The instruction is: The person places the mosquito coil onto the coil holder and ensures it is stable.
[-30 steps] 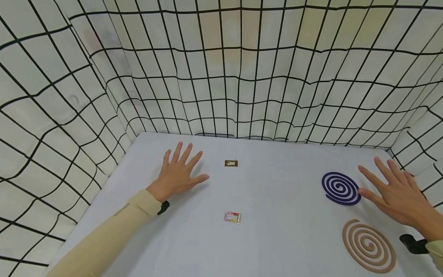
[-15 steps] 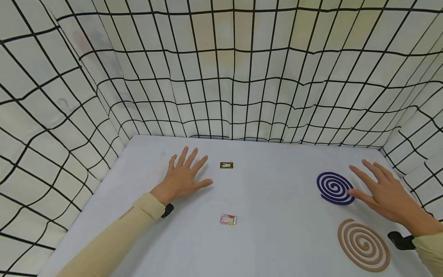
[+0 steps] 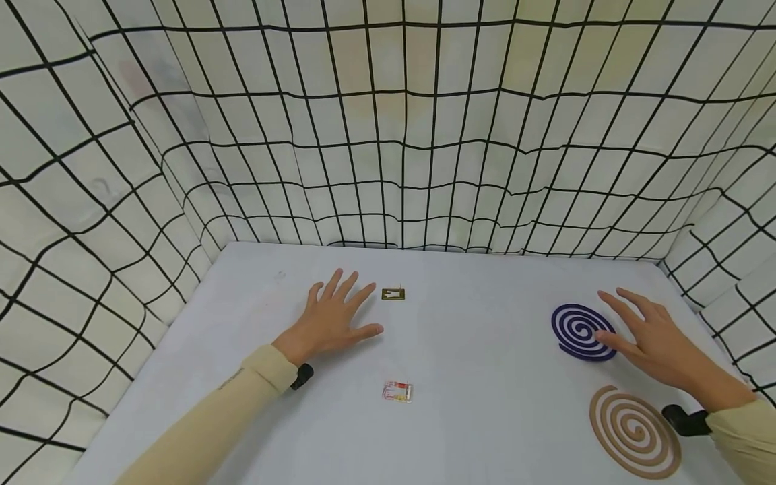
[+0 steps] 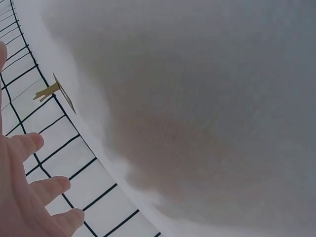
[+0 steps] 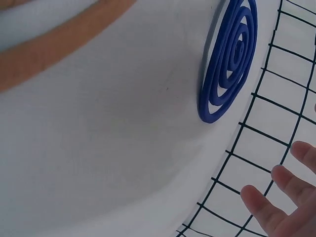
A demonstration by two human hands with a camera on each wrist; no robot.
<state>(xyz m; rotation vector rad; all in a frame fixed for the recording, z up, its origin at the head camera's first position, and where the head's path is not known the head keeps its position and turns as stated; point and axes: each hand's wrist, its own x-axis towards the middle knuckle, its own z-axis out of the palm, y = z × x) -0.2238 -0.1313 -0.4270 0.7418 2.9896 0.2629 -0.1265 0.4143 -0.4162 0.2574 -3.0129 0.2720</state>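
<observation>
While scanning rightward, see the left hand (image 3: 330,321) spread wide just left of the gold plate (image 3: 393,298), the printed card (image 3: 397,391) on its near side, and, well to its right, purple-blue spiral (image 3: 582,331), tan spiral (image 3: 635,430) and widely spread right hand (image 3: 657,345). Note flat white tabletop (image 3: 485,377) beneath it, black netting (image 3: 404,91) beyond, and the plate's raised, notched tab (image 4: 48,91).

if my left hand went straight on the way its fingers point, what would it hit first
Likely the black-gridded wall at the far edge of the table. The gold piece sits just right of the line from your left hand, so a brush is possible, though height is hard to judge.
</observation>
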